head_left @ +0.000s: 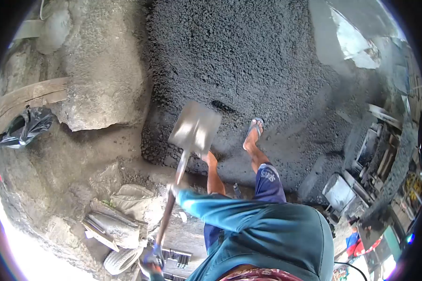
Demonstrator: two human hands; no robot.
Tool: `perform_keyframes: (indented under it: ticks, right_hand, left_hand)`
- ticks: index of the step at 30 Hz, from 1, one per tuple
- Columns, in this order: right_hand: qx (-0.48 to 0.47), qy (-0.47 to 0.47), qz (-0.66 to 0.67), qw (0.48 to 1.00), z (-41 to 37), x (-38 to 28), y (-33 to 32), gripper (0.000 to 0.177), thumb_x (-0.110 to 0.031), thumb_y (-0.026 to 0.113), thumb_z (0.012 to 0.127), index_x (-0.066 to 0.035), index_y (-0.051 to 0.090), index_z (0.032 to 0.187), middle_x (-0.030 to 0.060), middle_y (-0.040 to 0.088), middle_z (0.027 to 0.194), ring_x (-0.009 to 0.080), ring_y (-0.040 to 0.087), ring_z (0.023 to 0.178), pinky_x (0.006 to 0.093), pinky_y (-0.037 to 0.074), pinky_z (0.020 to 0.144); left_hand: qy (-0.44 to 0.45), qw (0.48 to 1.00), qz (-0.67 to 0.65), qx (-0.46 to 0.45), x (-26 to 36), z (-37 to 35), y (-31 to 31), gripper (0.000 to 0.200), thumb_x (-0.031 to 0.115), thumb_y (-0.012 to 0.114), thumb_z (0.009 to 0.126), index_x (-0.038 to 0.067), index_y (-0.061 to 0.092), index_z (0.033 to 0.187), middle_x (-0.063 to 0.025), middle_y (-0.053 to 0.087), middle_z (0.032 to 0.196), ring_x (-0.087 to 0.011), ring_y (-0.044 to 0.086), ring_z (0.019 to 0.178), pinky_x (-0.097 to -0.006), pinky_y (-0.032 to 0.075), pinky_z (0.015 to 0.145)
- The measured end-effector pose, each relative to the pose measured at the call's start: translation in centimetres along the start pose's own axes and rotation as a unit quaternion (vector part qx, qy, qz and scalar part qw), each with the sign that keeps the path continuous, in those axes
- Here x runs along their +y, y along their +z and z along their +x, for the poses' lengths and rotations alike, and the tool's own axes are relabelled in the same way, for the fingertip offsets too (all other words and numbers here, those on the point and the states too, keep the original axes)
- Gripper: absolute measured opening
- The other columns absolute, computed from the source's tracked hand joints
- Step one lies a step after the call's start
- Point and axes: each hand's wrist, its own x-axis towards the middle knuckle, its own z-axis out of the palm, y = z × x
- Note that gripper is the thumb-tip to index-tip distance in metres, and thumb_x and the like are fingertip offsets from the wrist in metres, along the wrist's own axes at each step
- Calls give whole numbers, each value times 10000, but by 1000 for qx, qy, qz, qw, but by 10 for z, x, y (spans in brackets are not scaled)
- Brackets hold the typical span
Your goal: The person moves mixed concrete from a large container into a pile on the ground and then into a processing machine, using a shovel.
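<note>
1. Two bare hands hold one shovel (180, 172), and the hands are apart from each other.
2. The left hand (151, 266) is clamped on the blue grip (155, 255) at the near end. It looks blurry, so I cannot tell how each finger sits.
3. The right hand (174, 189) is wrapped around the shaft (168, 210), partway along. Its blue-green sleeve (215, 208) goes across the front of the body.
4. The shovel is out in front, on the person's left side. It makes a long, slanted line. The grip is low and to the left, and the other end is farther off and more to the right.
5. The blade (197, 124) points forward, away from the person, and a little to the right. Its wide, flat edge is the far end. Its face looks shiny.
6. Under the blade is bumpy grey gravel (239, 47). I cannot tell if they touch.
7. The left foot (211, 159) shows just beside the near end of the blade. The right foot (252, 133) wears a flip-flop.
8. One small dark thing (223, 107) lies near the blade's right side. I cannot tell what it is.
</note>
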Motion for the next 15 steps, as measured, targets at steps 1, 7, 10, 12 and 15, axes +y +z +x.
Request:
perform_keyframes:
  ticks: [1,7,10,12,15]
  right_hand:
    - [-27,-86,12,996,8,-68,-8,161,-192,596,933,-59,555,1014,57,584,763,227,606,701,349,517,643]
    - [48,3,7,999,119,-300,-97,117,-155,616,912,-84,526,887,66,521,712,249,563,615,487,515,535]
    - [84,-7,9,996,73,-285,-111,91,-118,622,895,-86,539,915,71,537,728,253,556,578,513,515,526]
    - [75,-25,28,996,52,-271,-123,94,-122,625,888,-88,542,914,72,538,718,254,545,547,501,497,508]
    - [101,-62,74,990,11,-264,-144,112,-115,641,866,-90,550,927,66,538,714,255,537,524,479,490,496]
  left_hand:
    - [-4,994,23,-103,-22,36,24,589,504,459,962,9,553,1267,-139,643,1119,-313,623,1027,-510,510,951]
    - [188,956,197,112,-213,152,244,204,345,542,962,149,582,997,-25,558,852,-200,541,727,-359,471,572]
    - [143,967,135,162,-245,117,218,157,280,548,967,136,574,910,-31,553,811,-172,513,665,-320,437,546]
    - [116,974,106,165,-247,96,202,177,274,552,961,145,534,841,-18,515,754,-153,475,609,-309,398,507]
    - [53,988,81,121,-229,88,187,265,355,574,915,192,447,748,35,396,611,-131,371,472,-314,282,392]
